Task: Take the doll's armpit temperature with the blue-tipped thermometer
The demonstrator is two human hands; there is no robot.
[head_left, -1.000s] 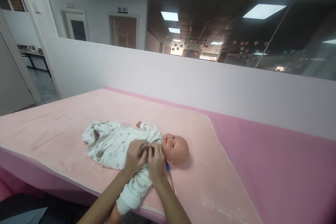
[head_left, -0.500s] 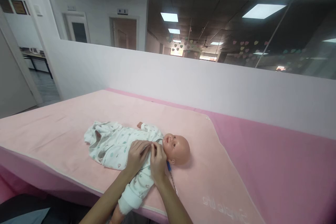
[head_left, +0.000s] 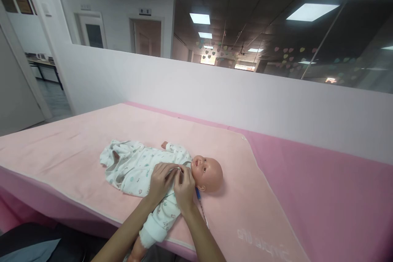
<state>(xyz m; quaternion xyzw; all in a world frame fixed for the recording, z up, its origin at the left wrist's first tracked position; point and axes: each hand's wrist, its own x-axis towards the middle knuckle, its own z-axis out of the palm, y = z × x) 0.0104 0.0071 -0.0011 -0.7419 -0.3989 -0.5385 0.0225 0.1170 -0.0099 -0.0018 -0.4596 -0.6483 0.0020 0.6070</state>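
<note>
A baby doll lies on its back on the pink mat, head toward the right. It wears a white bodysuit with small green and brown prints; one sleeve reaches toward me over the mat's near edge. My left hand is closed at the doll's upper chest, thumb and fingers pinching the garment near the collar. Right beside it, my right hand pinches the same fabric, and the fingertips of both hands nearly meet. What exactly lies between the fingertips is hard to see. Past my right wrist a blue-ended thin object lies by the doll's neck.
The pale pink mat covers a darker pink surface. A white low wall with glass above stands behind it. At the left are a doorway and a table. Dark cloth shows at the lower left.
The view has shifted very slightly. My hands stay at the doll's collar, with the right fingers moved a little to the left; a bit of white fabric shows between the fingertips.
</note>
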